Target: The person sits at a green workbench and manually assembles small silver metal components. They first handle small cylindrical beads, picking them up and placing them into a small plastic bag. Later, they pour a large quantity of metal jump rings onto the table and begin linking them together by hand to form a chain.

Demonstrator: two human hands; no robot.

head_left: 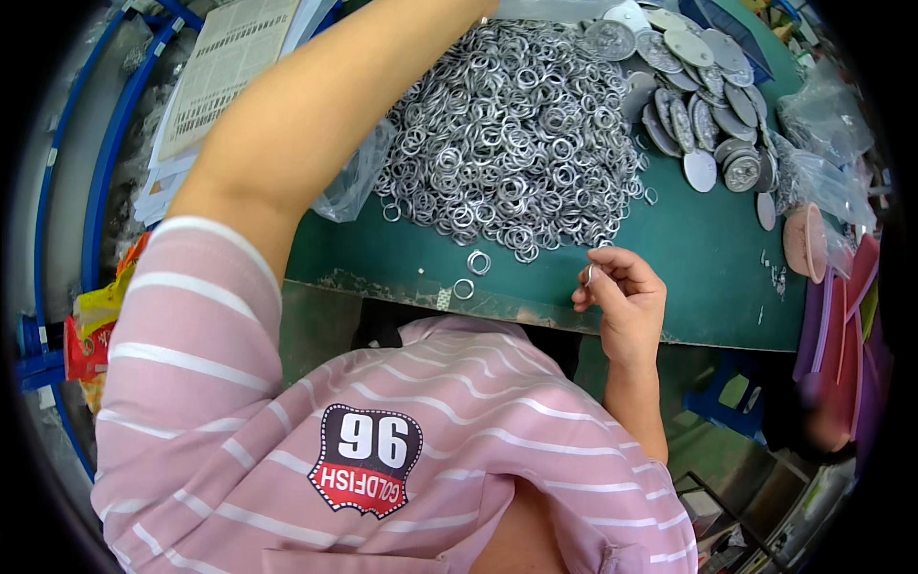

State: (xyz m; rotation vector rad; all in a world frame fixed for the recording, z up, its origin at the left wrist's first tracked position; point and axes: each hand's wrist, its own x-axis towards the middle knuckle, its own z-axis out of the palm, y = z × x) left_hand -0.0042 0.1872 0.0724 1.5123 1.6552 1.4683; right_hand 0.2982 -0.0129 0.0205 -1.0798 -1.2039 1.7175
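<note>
My right hand (623, 298) is at the front edge of the green table, thumb and fingers pinched on a small silvery metal ring (589, 275). Just beyond it spreads a large heap of similar metal rings (516, 134). A few rings lie apart from the heap near the edge, among them one ring (464, 289) beside a small patterned piece of tape (444, 298). My left arm (287, 124) stretches up across the left side of the table, past the heap. The left hand itself is cut off by the top edge of the view.
Round grey metal discs (708, 96) are piled at the far right, beside a dark blue bin (732, 33). Clear plastic bags (832, 120) and a pink bowl (805, 241) sit along the right edge. Printed papers (225, 72) lie far left. A blue stool (732, 397) stands below the table.
</note>
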